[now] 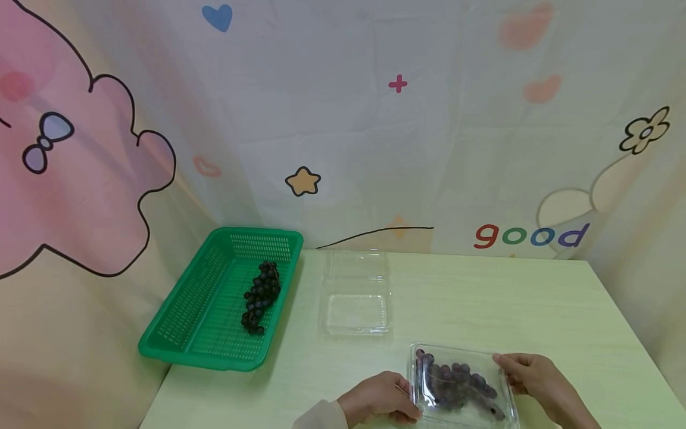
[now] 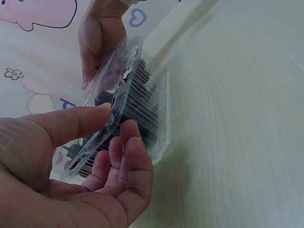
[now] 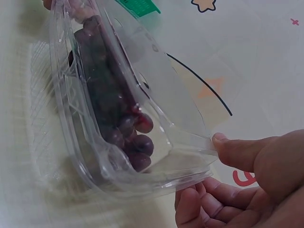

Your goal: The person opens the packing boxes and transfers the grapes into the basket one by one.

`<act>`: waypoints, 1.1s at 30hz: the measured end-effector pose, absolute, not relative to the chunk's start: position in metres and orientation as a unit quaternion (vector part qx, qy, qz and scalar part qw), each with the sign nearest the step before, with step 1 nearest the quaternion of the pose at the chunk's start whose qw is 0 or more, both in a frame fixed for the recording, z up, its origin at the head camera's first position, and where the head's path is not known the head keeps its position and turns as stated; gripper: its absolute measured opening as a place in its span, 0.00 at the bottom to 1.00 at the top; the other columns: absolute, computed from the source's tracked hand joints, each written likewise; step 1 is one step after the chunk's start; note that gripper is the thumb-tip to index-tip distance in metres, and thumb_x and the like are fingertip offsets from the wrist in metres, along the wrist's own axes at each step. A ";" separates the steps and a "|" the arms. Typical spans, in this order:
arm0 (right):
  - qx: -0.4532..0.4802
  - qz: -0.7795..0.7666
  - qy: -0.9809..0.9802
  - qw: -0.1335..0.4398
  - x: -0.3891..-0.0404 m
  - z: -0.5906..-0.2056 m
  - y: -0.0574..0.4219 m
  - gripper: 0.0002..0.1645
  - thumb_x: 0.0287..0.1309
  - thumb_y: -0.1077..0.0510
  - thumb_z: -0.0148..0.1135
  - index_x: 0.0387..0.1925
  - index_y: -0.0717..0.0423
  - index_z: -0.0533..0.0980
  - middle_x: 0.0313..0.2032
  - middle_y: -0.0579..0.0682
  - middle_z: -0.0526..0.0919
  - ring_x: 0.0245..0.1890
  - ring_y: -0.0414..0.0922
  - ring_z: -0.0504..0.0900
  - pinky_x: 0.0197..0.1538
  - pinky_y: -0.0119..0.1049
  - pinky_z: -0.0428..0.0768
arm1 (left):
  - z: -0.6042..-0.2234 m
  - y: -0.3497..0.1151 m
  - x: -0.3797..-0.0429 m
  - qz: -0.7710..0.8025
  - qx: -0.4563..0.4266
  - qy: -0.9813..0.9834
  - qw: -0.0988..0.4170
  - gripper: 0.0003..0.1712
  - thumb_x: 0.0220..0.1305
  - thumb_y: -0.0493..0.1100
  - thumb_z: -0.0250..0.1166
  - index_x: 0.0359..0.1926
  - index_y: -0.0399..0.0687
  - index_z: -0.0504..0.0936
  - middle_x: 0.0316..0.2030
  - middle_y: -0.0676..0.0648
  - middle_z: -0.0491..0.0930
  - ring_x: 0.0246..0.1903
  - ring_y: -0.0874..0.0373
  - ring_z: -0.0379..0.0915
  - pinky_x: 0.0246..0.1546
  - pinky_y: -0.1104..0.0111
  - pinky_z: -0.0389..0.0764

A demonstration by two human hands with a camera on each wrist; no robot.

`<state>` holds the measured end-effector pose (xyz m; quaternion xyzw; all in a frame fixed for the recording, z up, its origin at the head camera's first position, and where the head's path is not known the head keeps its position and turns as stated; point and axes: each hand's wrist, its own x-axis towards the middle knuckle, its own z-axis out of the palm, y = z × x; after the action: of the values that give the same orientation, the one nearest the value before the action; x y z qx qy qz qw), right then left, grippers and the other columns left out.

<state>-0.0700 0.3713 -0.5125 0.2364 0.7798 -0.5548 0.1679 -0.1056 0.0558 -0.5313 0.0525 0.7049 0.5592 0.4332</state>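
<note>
A clear plastic clamshell box (image 1: 462, 387) with dark grapes (image 3: 111, 102) inside is at the front of the table, its lid down over them. My left hand (image 1: 377, 398) grips the box's left side, thumb (image 2: 83, 124) on the rim and the other fingers curled below it. At the opposite side, my right hand (image 1: 538, 378) pinches the far right corner, its thumb (image 3: 240, 153) on the lid edge and fingers bent underneath. In the left wrist view the box stands tilted, close over the table.
A green plastic basket (image 1: 206, 357) stands at the left with a bunch of dark grapes (image 1: 261, 298) along its right side. Behind the held box lies another clear clamshell box (image 1: 356, 316), unfolded on the pale table (image 1: 482, 298). A printed curtain (image 1: 348, 119) hangs along the back edge.
</note>
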 end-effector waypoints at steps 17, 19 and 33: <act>0.223 -0.543 0.789 0.182 -0.073 -0.511 0.373 0.31 0.76 0.45 0.59 0.52 0.74 0.80 0.30 0.49 0.77 0.32 0.46 0.75 0.39 0.41 0.81 | -0.534 0.058 -0.104 0.547 0.052 0.707 0.445 0.13 0.60 0.28 0.72 0.29 0.45 0.77 0.24 0.48 0.85 0.23 0.63 0.79 0.29 0.73 0.82; 0.222 -0.544 0.789 0.180 -0.072 -0.510 0.373 0.31 0.76 0.45 0.59 0.52 0.73 0.80 0.30 0.49 0.76 0.32 0.46 0.75 0.39 0.41 0.81 | -0.535 0.058 -0.104 0.547 0.053 0.707 0.445 0.13 0.60 0.28 0.73 0.29 0.45 0.77 0.24 0.48 0.85 0.23 0.63 0.79 0.29 0.73 0.82; 0.218 -0.547 0.788 0.179 -0.072 -0.510 0.373 0.31 0.76 0.44 0.58 0.52 0.74 0.80 0.31 0.49 0.78 0.33 0.46 0.75 0.39 0.41 0.81 | -0.537 0.058 -0.104 0.572 0.057 0.685 0.449 0.16 0.59 0.25 0.71 0.28 0.45 0.74 0.26 0.44 0.87 0.24 0.62 0.82 0.28 0.71 0.84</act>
<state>-0.0718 0.3729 -0.5101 0.2182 0.7882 -0.5468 0.1794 -0.1040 0.0578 -0.5369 0.0574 0.6846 0.5717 0.4486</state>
